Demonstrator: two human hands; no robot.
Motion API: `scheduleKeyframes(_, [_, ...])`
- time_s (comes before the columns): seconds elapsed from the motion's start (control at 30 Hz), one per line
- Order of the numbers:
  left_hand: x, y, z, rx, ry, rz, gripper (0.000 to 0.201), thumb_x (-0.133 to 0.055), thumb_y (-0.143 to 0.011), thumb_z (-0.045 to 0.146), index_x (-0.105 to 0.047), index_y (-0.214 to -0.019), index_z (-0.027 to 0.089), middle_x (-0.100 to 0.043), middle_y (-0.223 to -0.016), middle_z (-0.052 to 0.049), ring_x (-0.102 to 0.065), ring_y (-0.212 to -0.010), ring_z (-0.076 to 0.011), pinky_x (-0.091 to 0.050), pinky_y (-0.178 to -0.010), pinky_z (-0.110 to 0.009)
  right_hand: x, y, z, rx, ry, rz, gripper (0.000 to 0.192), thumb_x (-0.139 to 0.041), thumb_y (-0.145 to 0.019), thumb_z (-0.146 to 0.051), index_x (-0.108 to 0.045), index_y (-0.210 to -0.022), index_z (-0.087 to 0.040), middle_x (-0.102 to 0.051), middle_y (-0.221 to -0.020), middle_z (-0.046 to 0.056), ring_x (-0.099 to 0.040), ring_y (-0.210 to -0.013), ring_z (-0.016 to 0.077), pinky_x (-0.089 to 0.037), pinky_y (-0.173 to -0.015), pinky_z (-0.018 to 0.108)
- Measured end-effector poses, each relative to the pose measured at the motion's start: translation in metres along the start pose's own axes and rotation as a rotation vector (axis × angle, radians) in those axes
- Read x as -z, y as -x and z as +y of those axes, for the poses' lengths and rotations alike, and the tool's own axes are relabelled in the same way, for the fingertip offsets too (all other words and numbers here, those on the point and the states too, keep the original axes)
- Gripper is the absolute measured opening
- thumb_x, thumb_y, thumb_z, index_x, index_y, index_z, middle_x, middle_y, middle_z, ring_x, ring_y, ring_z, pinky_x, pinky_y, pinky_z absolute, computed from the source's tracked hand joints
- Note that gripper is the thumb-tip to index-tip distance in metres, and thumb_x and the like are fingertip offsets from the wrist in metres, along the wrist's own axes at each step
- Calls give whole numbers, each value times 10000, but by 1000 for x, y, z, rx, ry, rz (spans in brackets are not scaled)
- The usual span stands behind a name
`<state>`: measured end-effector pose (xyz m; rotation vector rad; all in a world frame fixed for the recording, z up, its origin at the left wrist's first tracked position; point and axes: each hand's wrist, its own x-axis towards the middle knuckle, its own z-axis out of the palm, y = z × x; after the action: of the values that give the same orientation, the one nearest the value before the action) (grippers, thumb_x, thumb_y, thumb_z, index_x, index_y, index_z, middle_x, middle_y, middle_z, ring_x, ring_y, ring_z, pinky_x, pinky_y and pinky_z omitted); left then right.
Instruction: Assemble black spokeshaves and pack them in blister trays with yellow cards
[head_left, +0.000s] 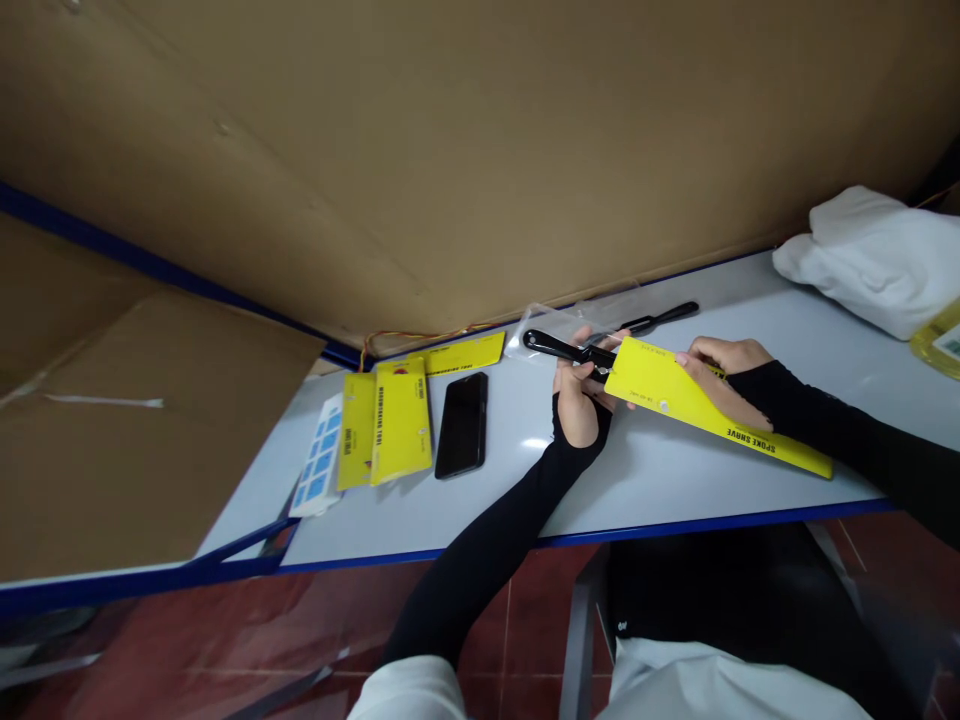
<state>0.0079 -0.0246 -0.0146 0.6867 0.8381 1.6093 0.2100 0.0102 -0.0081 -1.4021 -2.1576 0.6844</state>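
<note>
Left hand [580, 405] curled round black tool [553, 345], right hand [739, 375] pinching yellow card [641, 375], tabletop [405, 515] stretching to blue front edge [675, 527]

Mid-right: bright yellow card [690, 410], black lettering; glossy black tool [555, 346] beside it. Another black tool [667, 316] just behind. Sleeves [465, 570] plain black, shirt [409, 690] white at bottom. Left of centre: yellow packets [403, 420], black print, spot of red on one; black phone [461, 425]; white sheet [319, 460] patterned in rows of light-blue blocks. Tabletop [405, 520] pale grey, edged blue. Brown cardboard [480, 150] across top. Far right: white bundle [877, 260]. Below: dark-red floor tiles [540, 620], paler joint lines.
</note>
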Motion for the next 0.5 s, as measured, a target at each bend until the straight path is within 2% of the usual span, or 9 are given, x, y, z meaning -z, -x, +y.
scheduleKeyframes(0.2, [3,-4,0,-19,11,55,634,-617,-735,278,-539,-1363,227,-757,-1199,-136,-750,-896,-303,-537,-541,-302,1,-1,3,-29,99,-31,495,-381,-975,-649,-609,-808,-242,-653,-659,24,-553,-577,174,-369,-573,295])
scheduleKeyframes(0.33, [8,-18,4,-35,71,123,659,-572,-758,225,-505,-1413,218,-760,-1200,-158,-770,-890,-313,-491,-490,-269,16,-2,8,-30,125,-36,479,-396,-989,-625,-660,-868,-243,-697,-734,30,-597,-644,188,-404,-632,302])
scheduleKeyframes(0.5, [23,-45,23,-50,118,263,621,-490,-835,203,-476,-1455,236,-750,-1237,-156,-779,-837,-286,-365,-396,-220,41,-16,41,-66,227,-174,477,-410,-1003,-585,-695,-871,-227,-692,-733,50,-586,-670,205,-393,-669,332])
